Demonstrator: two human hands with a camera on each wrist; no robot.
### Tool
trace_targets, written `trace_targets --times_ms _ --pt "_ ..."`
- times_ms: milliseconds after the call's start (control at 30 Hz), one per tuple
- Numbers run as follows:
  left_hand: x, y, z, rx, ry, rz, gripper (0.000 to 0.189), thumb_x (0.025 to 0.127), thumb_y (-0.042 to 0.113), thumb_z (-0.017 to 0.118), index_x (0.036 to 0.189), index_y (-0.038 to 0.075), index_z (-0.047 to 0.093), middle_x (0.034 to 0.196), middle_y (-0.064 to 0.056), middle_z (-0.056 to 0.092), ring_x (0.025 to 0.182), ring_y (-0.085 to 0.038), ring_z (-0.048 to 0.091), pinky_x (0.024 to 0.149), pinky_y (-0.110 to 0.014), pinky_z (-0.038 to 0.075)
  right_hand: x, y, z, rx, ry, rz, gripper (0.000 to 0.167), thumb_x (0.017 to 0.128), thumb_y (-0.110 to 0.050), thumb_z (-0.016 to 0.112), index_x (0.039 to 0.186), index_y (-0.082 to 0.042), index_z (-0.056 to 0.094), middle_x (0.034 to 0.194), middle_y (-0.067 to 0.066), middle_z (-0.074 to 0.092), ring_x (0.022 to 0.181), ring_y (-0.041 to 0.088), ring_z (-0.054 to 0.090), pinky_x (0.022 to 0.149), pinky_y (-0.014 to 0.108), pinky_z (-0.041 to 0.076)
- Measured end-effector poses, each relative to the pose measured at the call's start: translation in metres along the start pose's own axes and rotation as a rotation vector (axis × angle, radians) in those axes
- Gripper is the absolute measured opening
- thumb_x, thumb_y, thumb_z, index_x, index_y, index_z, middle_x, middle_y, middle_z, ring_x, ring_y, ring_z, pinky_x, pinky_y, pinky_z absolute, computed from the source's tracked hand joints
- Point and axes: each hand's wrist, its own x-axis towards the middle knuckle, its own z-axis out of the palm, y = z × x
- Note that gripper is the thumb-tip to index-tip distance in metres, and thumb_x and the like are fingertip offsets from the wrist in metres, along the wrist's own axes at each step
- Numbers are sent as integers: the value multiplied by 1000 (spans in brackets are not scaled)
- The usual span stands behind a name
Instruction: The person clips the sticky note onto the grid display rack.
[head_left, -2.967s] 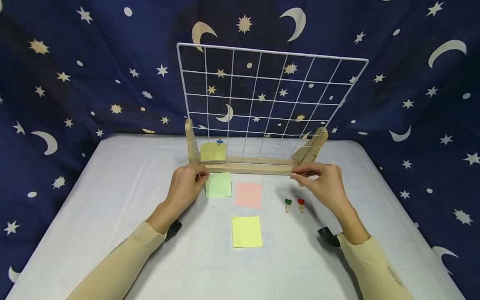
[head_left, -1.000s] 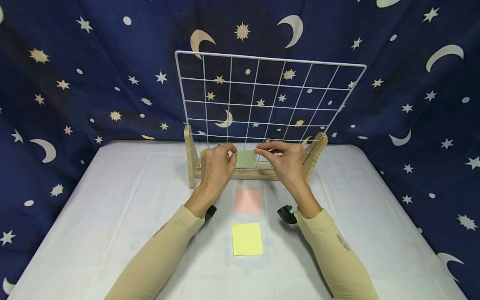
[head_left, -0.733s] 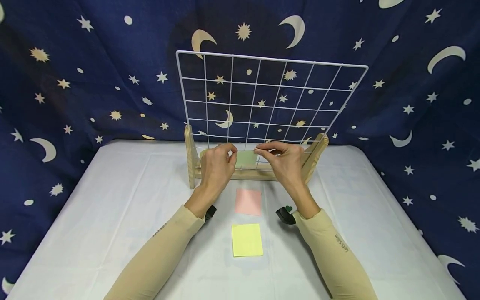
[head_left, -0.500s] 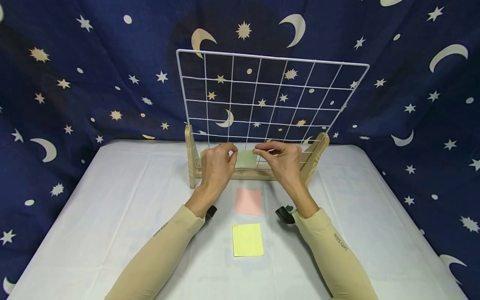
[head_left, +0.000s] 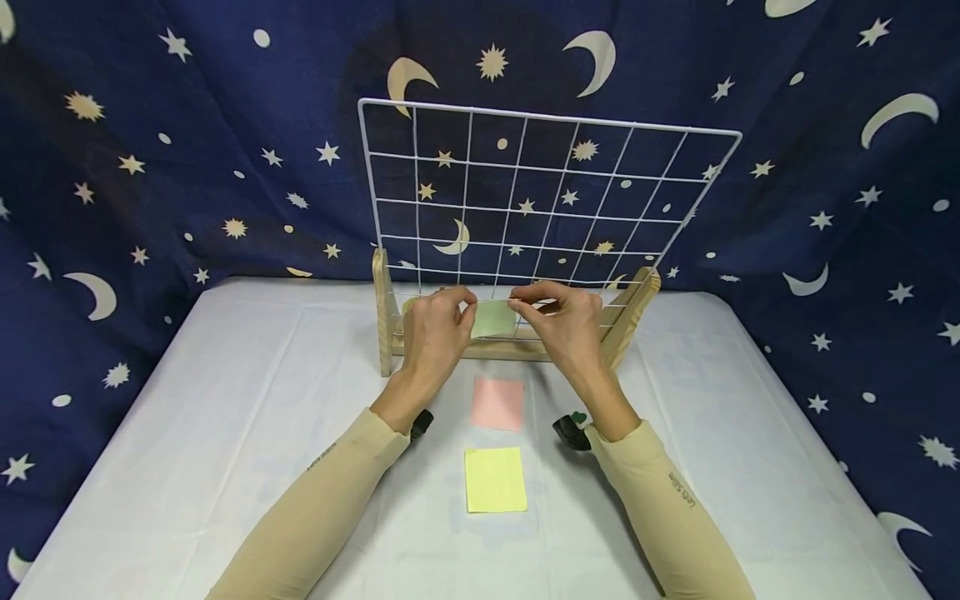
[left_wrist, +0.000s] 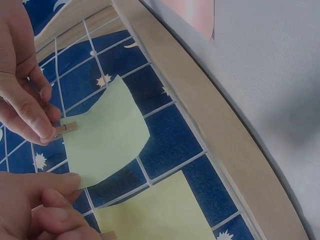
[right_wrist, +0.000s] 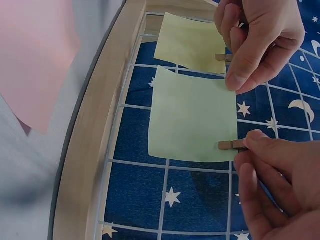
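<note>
My left hand (head_left: pixel 435 329) pinches one upper corner of a pale green sticky note (head_left: pixel 493 318), which lies against the lower part of a white wire grid (head_left: pixel 528 205). At its other upper corner, my right hand (head_left: pixel 566 325) pinches a small wooden clothespin (right_wrist: pixel 227 145). In the right wrist view the clothespin's jaws overlap the note's edge along a grid wire. Beside it on the grid hangs a yellow sticky note (right_wrist: pixel 190 42), held by another clothespin (right_wrist: pixel 220 57); my left hand mostly covers this note in the head view.
On the white table (head_left: pixel 285 400) lie a pink sticky note (head_left: pixel 498 403) and a bright yellow one (head_left: pixel 496 480). A green heart clothespin (head_left: pixel 579 417) shows by my right wrist's black camera (head_left: pixel 572 433). The grid's wooden stand (head_left: pixel 506 348) spans the back.
Three seconds ago the green note lay on the table, with my hands apart; both have since come together at the grid with the note raised. Over the last second they hardly move.
</note>
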Motion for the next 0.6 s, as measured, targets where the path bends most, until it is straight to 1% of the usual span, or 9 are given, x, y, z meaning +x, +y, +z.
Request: trace_targets --times_ms 133,367,600 --pt "0 -1 0 -2 5 10 5 89 4 77 88 8 80 56 -1 60 47 -14 51 46 -32 39 -1 -1 -1 -20 -13 -2 12 87 -12 88 98 -11 85 92 2 82 84 19 78 72 34 63" --pt "0 -2 0 1 28 25 6 89 3 76 88 8 80 56 -1 62 47 -14 53 47 -35 41 -2 -2 -2 -36 -25 -11 13 87 -12 87 101 -11 84 92 3 82 84 19 78 71 34 63" --pt "1 -2 0 -6 54 33 5 89 3 76 88 7 79 57 -1 63 48 -15 55 49 -37 44 -3 -1 -3 -43 -28 -29 15 87 -9 86 101 -10 84 92 4 82 81 23 79 70 37 64"
